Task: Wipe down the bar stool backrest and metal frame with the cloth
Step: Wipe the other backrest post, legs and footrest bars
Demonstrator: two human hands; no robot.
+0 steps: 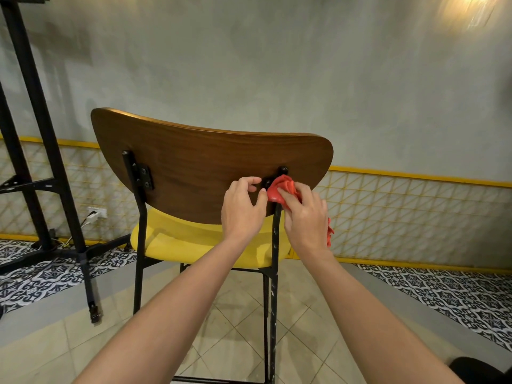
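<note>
The bar stool stands in front of me with its back turned, showing a curved brown wooden backrest (205,159), a yellow seat (180,239) and a black metal frame (274,259). My right hand (306,217) grips a bunched red cloth (282,187) and presses it around the top of the right rear post, just under the black bracket. My left hand (242,207) rests on the backrest's lower edge beside that bracket, fingers curled and thumb touching the cloth. The left post and its bracket (144,174) are bare.
A tall black metal stand (47,167) rises at the left, its foot on the patterned tile border. A wall socket with a cable (97,213) sits low on the grey wall. Yellow wire mesh lines the wall base. Beige tiles cover the floor under the stool.
</note>
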